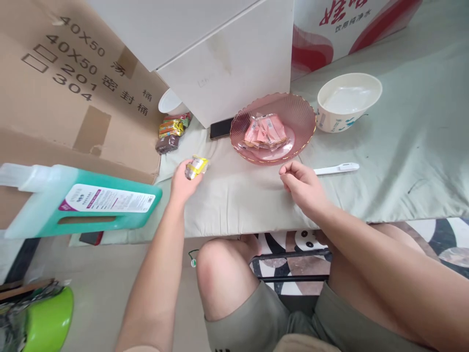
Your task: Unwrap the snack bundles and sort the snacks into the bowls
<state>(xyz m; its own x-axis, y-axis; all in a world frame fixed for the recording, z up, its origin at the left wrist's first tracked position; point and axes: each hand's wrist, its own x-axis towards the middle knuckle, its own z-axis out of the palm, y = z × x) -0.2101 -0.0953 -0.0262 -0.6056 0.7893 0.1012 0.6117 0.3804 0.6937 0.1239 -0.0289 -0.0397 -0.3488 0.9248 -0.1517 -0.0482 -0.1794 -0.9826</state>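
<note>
My left hand (185, 182) is closed around a small wrapped snack (197, 167) with a yellow and silver wrapper, held over the cloth. Beyond it, several wrapped snacks (170, 128) in brown, yellow and red lie beside the cardboard box. My right hand (302, 188) has its fingers curled in with nothing visible in them, just in front of a pink ribbed bowl (242, 117). Inside that bowl sits a pile of pink wrapped packets (266, 131). A white plastic stick-like object (339, 168) lies to the right of my right hand.
A cream tub (337, 122) stands back right; a black phone (221, 129) lies left of the bowl. At left are a jug of green liquid (120, 183) and a large cardboard box (73, 63). White boxes (234, 63) stand behind. Below left is a green bin (54, 318).
</note>
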